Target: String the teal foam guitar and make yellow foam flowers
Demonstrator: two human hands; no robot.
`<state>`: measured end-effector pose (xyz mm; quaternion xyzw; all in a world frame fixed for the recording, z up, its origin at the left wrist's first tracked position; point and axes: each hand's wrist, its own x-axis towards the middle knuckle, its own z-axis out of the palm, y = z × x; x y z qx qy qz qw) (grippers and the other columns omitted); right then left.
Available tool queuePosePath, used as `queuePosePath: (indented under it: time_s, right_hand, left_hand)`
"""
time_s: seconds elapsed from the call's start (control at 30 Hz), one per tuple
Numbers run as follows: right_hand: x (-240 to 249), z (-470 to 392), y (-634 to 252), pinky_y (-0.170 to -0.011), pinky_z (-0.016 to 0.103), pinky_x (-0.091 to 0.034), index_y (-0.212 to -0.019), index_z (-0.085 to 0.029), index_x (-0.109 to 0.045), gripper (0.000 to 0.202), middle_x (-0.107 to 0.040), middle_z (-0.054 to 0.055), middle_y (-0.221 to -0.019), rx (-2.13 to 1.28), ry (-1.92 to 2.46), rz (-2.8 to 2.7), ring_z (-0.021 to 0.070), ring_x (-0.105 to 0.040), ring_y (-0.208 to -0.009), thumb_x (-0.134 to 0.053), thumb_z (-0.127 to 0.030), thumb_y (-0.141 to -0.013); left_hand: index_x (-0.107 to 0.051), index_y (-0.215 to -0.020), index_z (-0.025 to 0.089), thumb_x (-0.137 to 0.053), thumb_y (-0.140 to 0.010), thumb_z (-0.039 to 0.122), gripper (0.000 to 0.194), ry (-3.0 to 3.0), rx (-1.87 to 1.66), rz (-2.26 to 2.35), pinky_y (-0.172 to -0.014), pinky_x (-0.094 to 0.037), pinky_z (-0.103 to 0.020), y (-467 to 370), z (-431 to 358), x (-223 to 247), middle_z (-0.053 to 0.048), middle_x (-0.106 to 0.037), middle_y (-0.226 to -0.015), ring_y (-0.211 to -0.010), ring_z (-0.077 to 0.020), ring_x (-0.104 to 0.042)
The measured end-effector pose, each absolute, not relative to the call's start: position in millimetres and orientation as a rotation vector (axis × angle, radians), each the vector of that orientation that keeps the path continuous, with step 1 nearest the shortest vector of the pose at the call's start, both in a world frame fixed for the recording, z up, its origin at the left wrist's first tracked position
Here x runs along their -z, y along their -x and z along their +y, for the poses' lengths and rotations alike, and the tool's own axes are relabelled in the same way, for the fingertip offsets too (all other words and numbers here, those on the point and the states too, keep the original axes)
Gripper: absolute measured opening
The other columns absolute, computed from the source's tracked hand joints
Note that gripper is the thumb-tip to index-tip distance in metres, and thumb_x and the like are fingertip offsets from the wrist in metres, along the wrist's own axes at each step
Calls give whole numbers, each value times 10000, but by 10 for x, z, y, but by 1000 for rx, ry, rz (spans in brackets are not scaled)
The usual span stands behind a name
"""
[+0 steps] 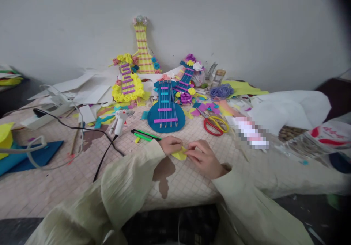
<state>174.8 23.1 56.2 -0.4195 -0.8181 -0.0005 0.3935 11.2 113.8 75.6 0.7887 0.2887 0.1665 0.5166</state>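
A small yellow piece of paper (179, 154) is pinched between my hands above the near part of the table. My left hand (170, 145) has its fingers closed on the paper's left side. At its right edge, the fingertips of my right hand (204, 159) press together on it. Just beyond my hands lies a blue paper guitar (166, 122) with white strings and purple and light-blue strips. A green utility knife (145, 135) rests by my left wrist, partly covered by it. Red and yellow-handled scissors (215, 125) lie beyond my right hand.
Left of the guitar, a white glue gun (119, 124) trails a black cord. Decorated paper instruments (127, 80) stand along the wall. Paper scraps, purple yarn (221, 91) and a glass jar (218, 77) are at the back. A power strip (48, 113) sits left, plastic packaging (323, 139) right.
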Motion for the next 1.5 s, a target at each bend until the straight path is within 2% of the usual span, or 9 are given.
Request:
queuePosePath:
  time_s: [0.13,0.27,0.37,0.47,0.63,1.0,1.13,1.3,1.5]
  right_hand:
    - [-521,91,-1775,-694,350,-404,-802,-195,-640,185,-584,47,-776,169,1110,-2166,158,-509,-733,-495,-80,-785]
    - [-472,-13,-1812,-722,357,-389,-824,-184,-641,146,-596,56,-808,201,1194,-2211,157,-505,-739,-514,-118,-795]
    - [-439,-53,-1815,-733,353,-380,-833,-177,-640,135,-602,52,-801,189,1199,-2233,147,-509,-734,-515,-130,-807]
    - [-420,-76,-1804,-741,353,-369,-808,-184,-640,127,-611,38,-782,187,1201,-2229,144,-514,-729,-523,-135,-808]
    - [-431,-126,-1777,-771,359,-354,-811,-198,-638,95,-625,22,-781,152,1251,-2197,136,-523,-717,-546,-179,-809]
    - [-475,-139,-1742,-758,348,-349,-775,-212,-623,135,-615,4,-735,166,1288,-2222,129,-512,-693,-529,-118,-799]
    - [-605,138,-1853,-752,360,-359,-786,-197,-603,117,-624,10,-754,312,1211,-2210,137,-518,-693,-549,-94,-774]
    - [-641,636,-2036,-751,351,-382,-766,-198,-598,102,-623,12,-725,420,1010,-2239,130,-531,-671,-527,-131,-794]
    - [-462,758,-2105,-724,340,-413,-798,-163,-610,98,-634,42,-755,171,962,-2427,155,-543,-728,-514,-154,-810]
  left_hand:
    - [-587,-611,153,-482,-706,293,199,-1965,-465,794,-470,-328,-193,-69,998,-825,21,-524,-534,-496,-96,-437]
    - [-604,-759,163,-469,-765,269,172,-2207,-568,877,-524,-364,-208,131,788,-807,2,-576,-648,-528,-99,-468]
    - [-608,-862,148,-483,-757,206,173,-2424,-619,710,-680,-436,-261,262,619,-672,-51,-611,-803,-727,-150,-543]
    - [-603,-950,152,-475,-760,167,230,-2542,-700,633,-774,-449,-318,312,531,-522,-80,-601,-951,-864,-184,-531]
    - [-614,-952,171,-461,-788,162,224,-2672,-674,558,-749,-469,-303,294,554,-449,-63,-598,-924,-838,-166,-526]
    - [-604,-958,174,-504,-782,223,208,-2669,-750,626,-705,-487,-317,288,562,-446,-65,-578,-912,-801,-165,-525]
    - [-569,-986,172,-598,-723,312,300,-2657,-929,745,-727,-490,-350,200,668,-572,-67,-568,-911,-818,-187,-530]
    - [-494,-1032,177,-656,-679,315,413,-2725,-799,1064,-671,-494,-323,12,836,-740,-56,-549,-945,-871,-206,-532]
    - [-531,-922,163,-542,-765,229,172,-2908,-637,1115,-585,-482,-289,-121,890,-586,-55,-566,-868,-805,-202,-538]
